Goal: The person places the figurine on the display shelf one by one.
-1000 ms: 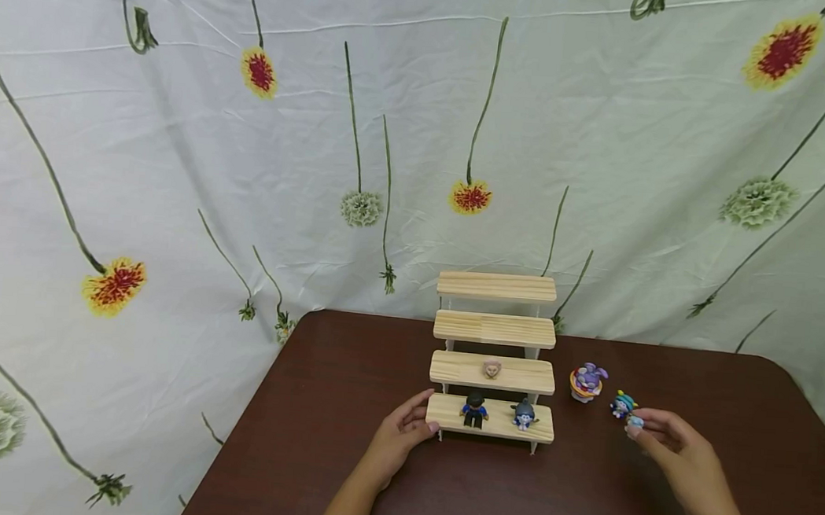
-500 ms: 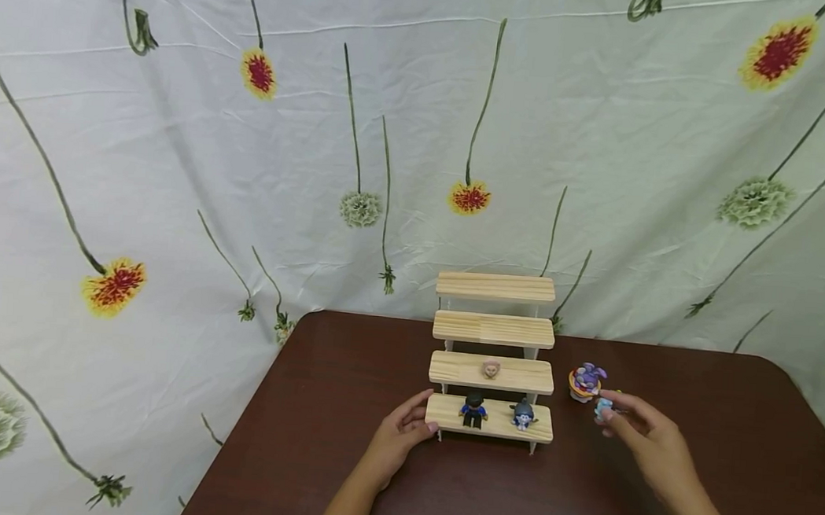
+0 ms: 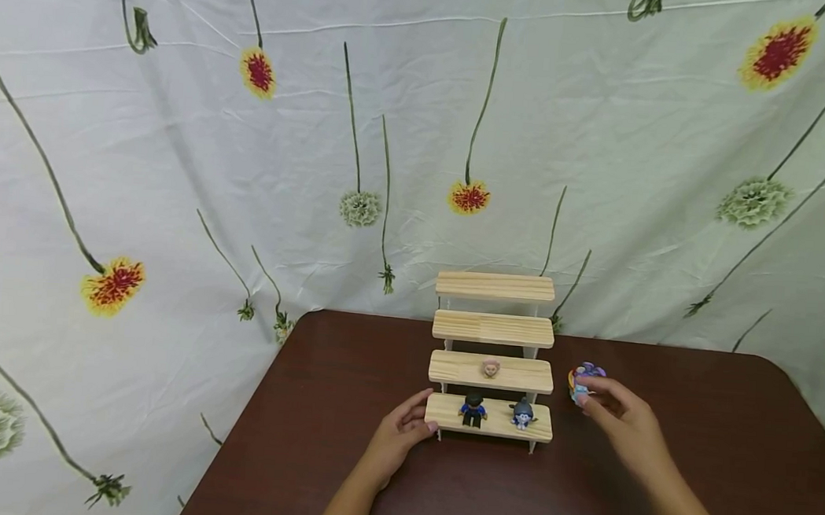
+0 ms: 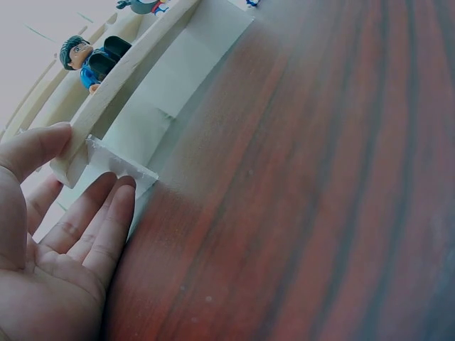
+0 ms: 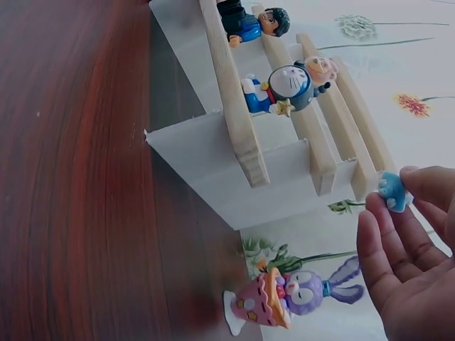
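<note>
My left hand (image 3: 396,436) grips the left end of the lowest step of a wooden stepped display shelf (image 3: 493,328); in the left wrist view its thumb lies against the board end and other fingers reach under it. Between thumb and fingertips, my right hand (image 3: 625,424) pinches a small light-blue figurine (image 5: 393,192), raised beside the shelf's right side. Behind it in the head view, partly covered, is a purple rabbit figurine in a cup (image 5: 302,295). On the lowest step sit a dark-haired toy figure (image 3: 473,411) and a grey-capped cat figurine (image 3: 522,414).
A small pinkish head figurine (image 3: 491,369) sits on the second step from the bottom. The shelf stands on a dark brown table (image 3: 348,380), near its back edge. Behind hangs a pale flower-print cloth (image 3: 306,141). Clear side supports (image 5: 192,153) hold the boards.
My right hand has lifted the light-blue figurine and carried it left, towards the shelf. It now covers the spot where a blue-and-yellow figurine stood. My left hand stays in place.
</note>
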`<state>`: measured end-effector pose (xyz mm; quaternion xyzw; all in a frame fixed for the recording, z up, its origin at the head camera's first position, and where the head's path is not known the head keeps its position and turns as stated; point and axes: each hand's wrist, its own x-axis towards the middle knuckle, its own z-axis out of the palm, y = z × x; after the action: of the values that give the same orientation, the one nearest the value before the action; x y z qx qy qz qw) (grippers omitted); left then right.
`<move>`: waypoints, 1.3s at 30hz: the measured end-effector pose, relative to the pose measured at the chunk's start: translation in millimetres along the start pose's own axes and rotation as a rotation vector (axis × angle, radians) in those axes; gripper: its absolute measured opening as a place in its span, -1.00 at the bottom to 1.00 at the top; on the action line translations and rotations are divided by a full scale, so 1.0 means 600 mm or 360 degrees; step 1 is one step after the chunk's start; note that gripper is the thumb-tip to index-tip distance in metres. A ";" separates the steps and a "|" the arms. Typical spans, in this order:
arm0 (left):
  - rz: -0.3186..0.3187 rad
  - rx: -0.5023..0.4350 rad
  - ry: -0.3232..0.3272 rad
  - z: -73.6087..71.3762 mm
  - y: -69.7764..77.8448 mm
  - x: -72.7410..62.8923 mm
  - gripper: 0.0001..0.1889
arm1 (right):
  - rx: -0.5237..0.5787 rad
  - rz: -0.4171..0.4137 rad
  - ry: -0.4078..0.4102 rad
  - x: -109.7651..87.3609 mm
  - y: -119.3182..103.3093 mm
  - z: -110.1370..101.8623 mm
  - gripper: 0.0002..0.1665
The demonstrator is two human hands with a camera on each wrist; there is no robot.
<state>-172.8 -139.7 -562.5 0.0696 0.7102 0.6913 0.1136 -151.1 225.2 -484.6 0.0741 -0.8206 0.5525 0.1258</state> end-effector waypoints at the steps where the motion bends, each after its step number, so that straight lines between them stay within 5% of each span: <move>1: 0.0000 0.0001 0.0000 0.000 0.000 0.000 -0.31 | -0.0017 0.0004 0.0014 0.001 0.001 0.003 -0.65; 21: 0.0004 0.0001 0.0000 -0.001 0.000 -0.001 -0.31 | -0.0008 -0.0097 0.0030 0.027 -0.017 0.052 -0.69; 39: -0.0009 0.0010 -0.0006 0.000 0.003 -0.001 -0.29 | -0.0036 -0.0061 0.0069 0.044 -0.005 0.077 -0.69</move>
<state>-172.6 -140.0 -560.9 0.0692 0.7124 0.6885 0.1168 -181.4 181.7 -490.8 0.0763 -0.8224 0.5422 0.1548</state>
